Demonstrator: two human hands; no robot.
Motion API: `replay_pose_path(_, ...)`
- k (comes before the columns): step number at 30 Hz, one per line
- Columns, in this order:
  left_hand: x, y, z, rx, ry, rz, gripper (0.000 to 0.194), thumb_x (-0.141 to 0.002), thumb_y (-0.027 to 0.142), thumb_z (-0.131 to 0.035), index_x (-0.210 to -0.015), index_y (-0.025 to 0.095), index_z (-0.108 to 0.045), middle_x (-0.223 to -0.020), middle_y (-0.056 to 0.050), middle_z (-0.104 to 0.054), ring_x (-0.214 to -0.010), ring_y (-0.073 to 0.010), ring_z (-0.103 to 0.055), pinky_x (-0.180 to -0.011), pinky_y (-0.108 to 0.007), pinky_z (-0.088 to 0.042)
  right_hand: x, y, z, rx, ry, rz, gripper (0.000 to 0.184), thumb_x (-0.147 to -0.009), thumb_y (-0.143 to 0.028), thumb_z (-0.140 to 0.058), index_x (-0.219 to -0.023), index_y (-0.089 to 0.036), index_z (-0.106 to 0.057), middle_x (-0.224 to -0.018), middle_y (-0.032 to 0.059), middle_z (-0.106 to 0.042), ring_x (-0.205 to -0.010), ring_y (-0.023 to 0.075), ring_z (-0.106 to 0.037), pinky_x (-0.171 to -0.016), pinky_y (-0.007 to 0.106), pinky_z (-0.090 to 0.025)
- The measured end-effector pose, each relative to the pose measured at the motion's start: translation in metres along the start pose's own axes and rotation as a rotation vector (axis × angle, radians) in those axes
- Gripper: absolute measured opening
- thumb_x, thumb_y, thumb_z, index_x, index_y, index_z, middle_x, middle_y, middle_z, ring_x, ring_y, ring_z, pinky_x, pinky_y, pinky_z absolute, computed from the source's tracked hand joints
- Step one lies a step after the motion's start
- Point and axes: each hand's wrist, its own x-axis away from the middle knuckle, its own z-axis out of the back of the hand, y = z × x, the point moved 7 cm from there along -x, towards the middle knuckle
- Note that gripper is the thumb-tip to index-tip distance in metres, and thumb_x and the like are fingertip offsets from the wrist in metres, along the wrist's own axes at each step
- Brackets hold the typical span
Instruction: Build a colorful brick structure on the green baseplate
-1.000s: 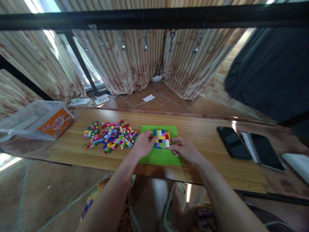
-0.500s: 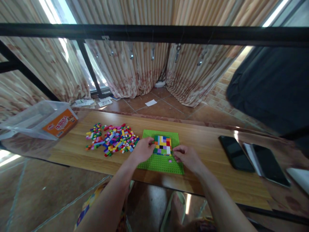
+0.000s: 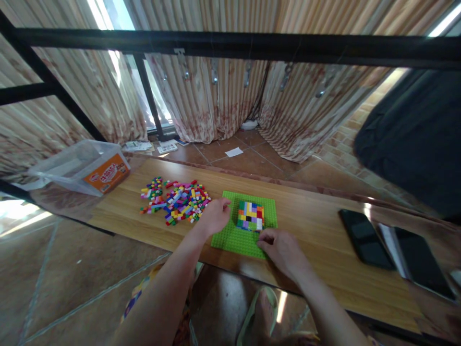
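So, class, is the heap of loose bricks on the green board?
No, the loose bricks lie on the table, left of the green board.

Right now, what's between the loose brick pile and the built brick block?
In the head view, your left hand, a narrow strip of wooden tabletop and the left part of the green baseplate lie between the loose brick pile and the brick block.

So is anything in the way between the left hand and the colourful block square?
Nothing that I can see. Between the left hand and the colourful block square there is only a bare strip of the green baseplate.
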Motion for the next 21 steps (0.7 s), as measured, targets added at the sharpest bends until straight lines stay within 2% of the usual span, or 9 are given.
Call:
replay_pose_path(5,0.002,0.006,0.000,-0.032,-0.020,-0.027,0.027,-0.085,0.013,-0.049,-0.106,0.011,-0.068,-0.094,-0.009,-0.073,-0.086,-0.0172,-0.067,-0.081,-0.027,-0.049,0.001,0.003,0.007,-0.034,0.005,0.013,0.022,-0.083,-0.025,-0.049,-0.076,-0.020,-0.068,-0.074,0.0030,-0.070,-0.069,0.0173,-0.063,-0.062,0.026,-0.039)
replay_pose_path(10,0.003,0.009,-0.002,-0.053,-0.031,-0.022,0.028,-0.086,0.015,-0.051,-0.108,0.010,-0.067,-0.098,-0.010,-0.073,-0.088,-0.0180,-0.066,-0.081,-0.027,-0.048,-0.001,0.022,0.019,-0.141,0.058,-0.031,0.023,-0.082,-0.029,-0.049,-0.076,-0.018,-0.069,-0.070,0.0031,-0.069,-0.065,0.0170,-0.063,-0.059,0.026,-0.041)
replay_pose_path(14,0.003,0.011,-0.009,-0.043,-0.046,-0.026,0.029,-0.086,0.017,-0.052,-0.110,0.008,-0.066,-0.102,-0.012,-0.072,-0.089,-0.0190,-0.066,-0.080,-0.028,-0.048,-0.007,0.032,0.012,-0.304,0.055,-0.070,0.021,-0.080,-0.031,-0.053,-0.077,-0.018,-0.069,-0.065,0.0023,-0.067,-0.061,0.0158,-0.062,-0.056,0.025,-0.044)
replay_pose_path(21,0.003,0.016,-0.022,-0.012,-0.086,-0.100,0.022,-0.087,0.018,-0.052,-0.099,0.011,-0.068,-0.094,-0.010,-0.072,-0.081,-0.0173,-0.065,-0.074,-0.026,-0.047,-0.013,0.035,0.001,-0.536,0.079,-0.157,0.022,-0.077,-0.037,-0.057,-0.078,-0.018,-0.067,-0.066,0.0014,-0.065,-0.060,0.0143,-0.060,-0.055,0.025,-0.048)
